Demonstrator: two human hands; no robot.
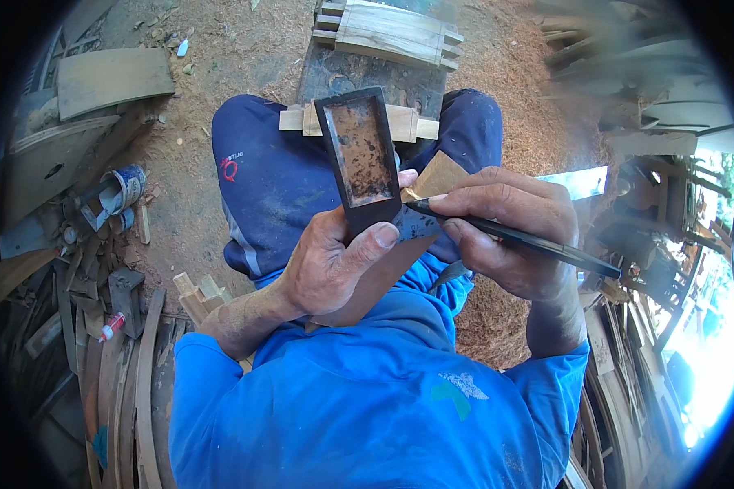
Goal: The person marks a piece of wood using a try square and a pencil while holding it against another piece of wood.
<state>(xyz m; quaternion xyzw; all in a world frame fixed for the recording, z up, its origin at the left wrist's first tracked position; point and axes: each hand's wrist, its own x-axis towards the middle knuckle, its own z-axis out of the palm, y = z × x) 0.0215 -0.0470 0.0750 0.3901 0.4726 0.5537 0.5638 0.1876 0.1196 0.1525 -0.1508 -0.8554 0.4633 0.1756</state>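
Observation:
I sit with a brown wooden piece (pixel 439 174) across my lap, its lower part running under my left hand. My left hand (pixel 328 265) grips a try square: its dark, rusty stock (pixel 359 159) stands upright against the wood, and its shiny blade (pixel 581 182) sticks out to the right behind my right hand. My right hand (pixel 510 232) holds a black pencil (pixel 538 243) like a pen. The pencil's tip touches the wood right beside the stock.
A pale wooden bar (pixel 406 124) lies across my knees, with a slatted wooden assembly (pixel 391 33) beyond it on the sawdust-covered ground (pixel 245 49). A tin can (pixel 125 187), curved wooden strips (pixel 143 391) and boards (pixel 114 77) crowd the left; more timber is stacked at right.

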